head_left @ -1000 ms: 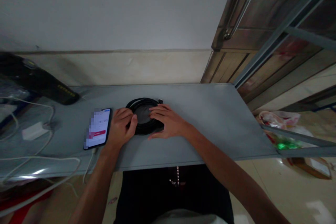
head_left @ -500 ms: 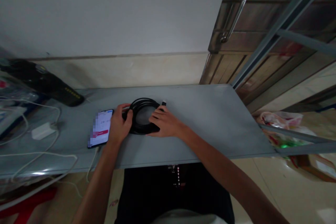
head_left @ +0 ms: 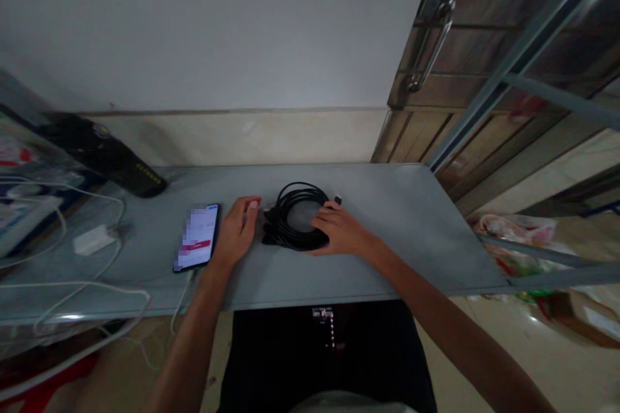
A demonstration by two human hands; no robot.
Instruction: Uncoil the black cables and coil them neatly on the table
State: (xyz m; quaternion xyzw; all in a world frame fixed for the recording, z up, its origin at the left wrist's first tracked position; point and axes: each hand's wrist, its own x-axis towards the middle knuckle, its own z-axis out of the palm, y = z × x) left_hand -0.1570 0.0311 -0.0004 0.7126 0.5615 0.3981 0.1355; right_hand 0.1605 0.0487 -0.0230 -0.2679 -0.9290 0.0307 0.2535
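A coiled black cable (head_left: 289, 235) lies on the grey table (head_left: 387, 226), with a metal-tipped plug (head_left: 338, 199) sticking out at its right. My right hand (head_left: 341, 230) grips the right side of the coil, fingers curled over the strands. Just left of the coil, my left hand (head_left: 239, 229) rests apart from it, fingers slightly bent and holding nothing. Beside that hand lies a phone (head_left: 198, 237) with its screen lit and a white charging cable (head_left: 183, 300) at its lower end.
A black bottle-shaped object (head_left: 113, 158) leans at the back left. Near it are a white charger (head_left: 93, 240) and loose white cables. A pale wall (head_left: 242, 32) stands behind; a metal frame post (head_left: 484, 90) rises at the right. A cardboard box (head_left: 581, 316) is on the floor.
The coil has shifted right along the table with my right hand on it. My left hand has let go of the coil's left side and now sits apart from it.
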